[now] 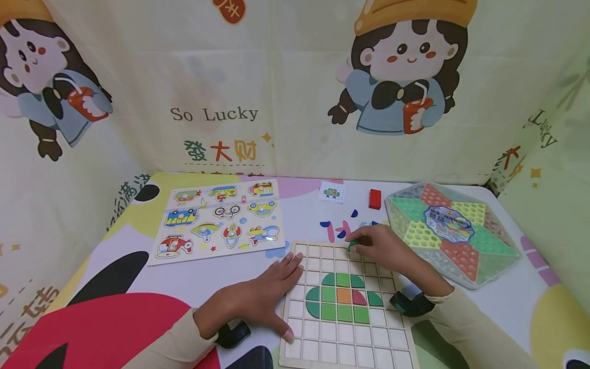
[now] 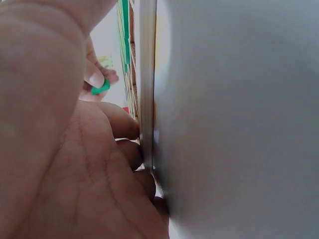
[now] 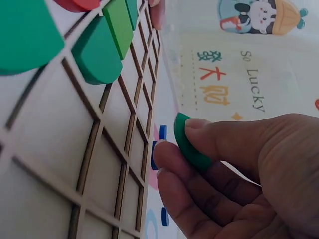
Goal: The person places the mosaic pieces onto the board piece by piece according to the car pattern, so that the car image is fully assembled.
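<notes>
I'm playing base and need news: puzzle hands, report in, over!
Left hand touching the board's left edge. Right hand pinching a green piece, near the board's far edge. Nothing seen blocking the bare squares there.

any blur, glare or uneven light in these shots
Head: soft, even light, grid board clear; left wrist: left hand in shade, grey surface blurry with a bright patch by the board's edge; right wrist: green piece fairly sharp in the right hand.

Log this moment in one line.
right hand: pinches green piece | left hand: touches left edge of grid board | grid board: partly filled
</notes>
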Tool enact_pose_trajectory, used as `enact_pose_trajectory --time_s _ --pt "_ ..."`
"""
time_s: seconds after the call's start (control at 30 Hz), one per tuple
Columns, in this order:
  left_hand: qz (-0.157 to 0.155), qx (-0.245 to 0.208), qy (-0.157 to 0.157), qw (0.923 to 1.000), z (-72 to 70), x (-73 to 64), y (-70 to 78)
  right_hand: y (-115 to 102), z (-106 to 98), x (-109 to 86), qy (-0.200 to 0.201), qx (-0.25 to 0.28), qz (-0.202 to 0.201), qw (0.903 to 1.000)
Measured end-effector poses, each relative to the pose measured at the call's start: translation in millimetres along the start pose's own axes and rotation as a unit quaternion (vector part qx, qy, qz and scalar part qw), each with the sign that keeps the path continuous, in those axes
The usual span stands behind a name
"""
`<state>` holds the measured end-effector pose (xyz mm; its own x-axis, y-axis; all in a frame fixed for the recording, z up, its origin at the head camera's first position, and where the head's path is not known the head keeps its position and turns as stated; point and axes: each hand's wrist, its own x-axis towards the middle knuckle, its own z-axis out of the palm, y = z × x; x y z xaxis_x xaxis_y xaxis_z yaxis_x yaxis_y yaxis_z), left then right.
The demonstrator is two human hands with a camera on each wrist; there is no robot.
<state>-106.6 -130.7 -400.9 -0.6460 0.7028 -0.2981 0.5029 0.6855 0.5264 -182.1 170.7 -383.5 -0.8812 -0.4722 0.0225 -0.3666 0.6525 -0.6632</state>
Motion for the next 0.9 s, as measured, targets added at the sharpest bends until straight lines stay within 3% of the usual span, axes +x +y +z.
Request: enact_pose_trajectory --time_s 0.3,0.53,0.63,0.9 --pt "0.007 -0.001 0.002 1.0000 -0.3 0.7 0.5 2 -3 -18.4 -0.026 0.006 0.010 0.9996" --pt "0.008 -0.007 -0.003 0.9999 0.0 0.2 -1.0 11 -1 -32.7 -0.065 0.039 -0.064 0.9951" --pt "0.008 -0.008 -0.003 0.9999 0.2 -0.1 -1.1 12 1 -39.7 -0.070 0.043 -0.077 0.9936" --pt "0.009 0.002 0.000 1.0000 1.3 0.7 -1.8 9 2 -58.5 -0.086 0.072 -0.064 0.9916"
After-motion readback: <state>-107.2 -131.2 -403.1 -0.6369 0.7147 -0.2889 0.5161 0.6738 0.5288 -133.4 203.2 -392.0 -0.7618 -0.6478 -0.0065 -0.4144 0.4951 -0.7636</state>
